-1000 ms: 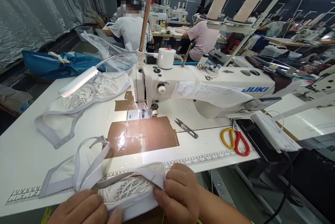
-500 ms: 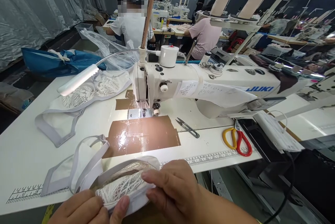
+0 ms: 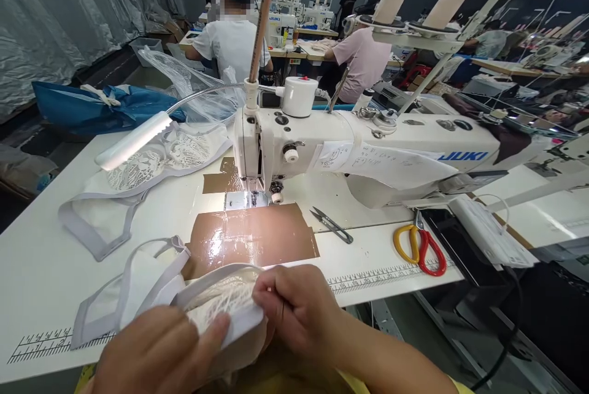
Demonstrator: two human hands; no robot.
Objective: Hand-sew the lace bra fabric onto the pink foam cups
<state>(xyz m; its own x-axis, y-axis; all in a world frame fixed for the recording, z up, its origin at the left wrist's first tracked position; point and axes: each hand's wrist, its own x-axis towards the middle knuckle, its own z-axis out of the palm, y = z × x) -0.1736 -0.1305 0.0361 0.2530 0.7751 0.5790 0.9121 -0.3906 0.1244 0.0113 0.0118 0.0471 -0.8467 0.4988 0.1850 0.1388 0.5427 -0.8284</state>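
Note:
A white lace bra (image 3: 234, 296) with pale grey edging hangs between my two hands at the table's front edge. My left hand (image 3: 161, 345) grips its near edge, with the thumb laid along the band. On the right side, my right hand (image 3: 299, 305) pinches the edging between thumb and bent fingers. The bra's strap and wing (image 3: 151, 283) trail onto the table to the left. Beyond my hands stands a white sewing machine (image 3: 294, 142), its needle area lit above brown tape (image 3: 253, 234). My palms hide part of the fabric.
Another lace bra (image 3: 138, 179) lies at the left under a lamp (image 3: 133, 139). Thread snips (image 3: 332, 224) and scissors with yellow and red handles (image 3: 419, 250) rest on the right. A blue bag (image 3: 105, 108) sits behind. Co-workers sit at machines farther back.
My right hand has closed into a tighter pinch on the bra's edging. My left hand has moved slightly right and up, and the band between them is turned more upright.

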